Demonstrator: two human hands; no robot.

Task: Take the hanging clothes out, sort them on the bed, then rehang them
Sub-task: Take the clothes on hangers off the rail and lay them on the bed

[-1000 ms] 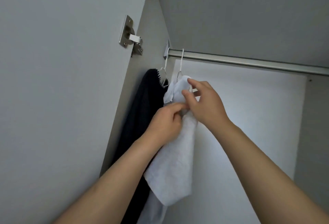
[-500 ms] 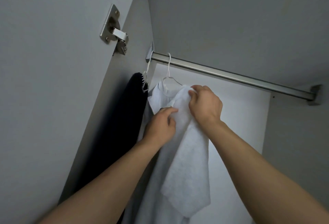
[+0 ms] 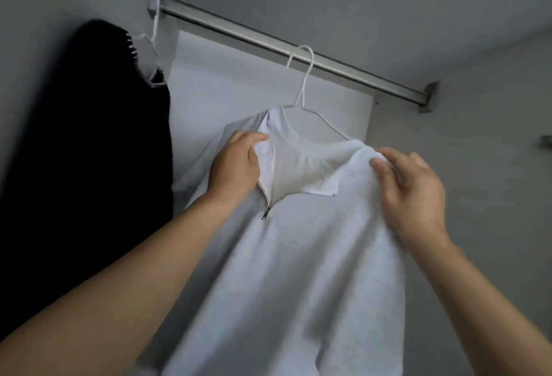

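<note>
**Single head-worn view, tilted up into the wardrobe**

Looks from head height, forward and upward, into the wardrobe interior toward the metal rail [image 3: 286, 47], which runs from upper left down to the right. Sits close: both forearms enter from the bottom edge, left hand [image 3: 236, 166] and right hand [image 3: 412, 187] near mid-frame on the white zip-neck top [image 3: 298, 241]. Wide-angle bending at the edges. No second view to overlap with.
</note>
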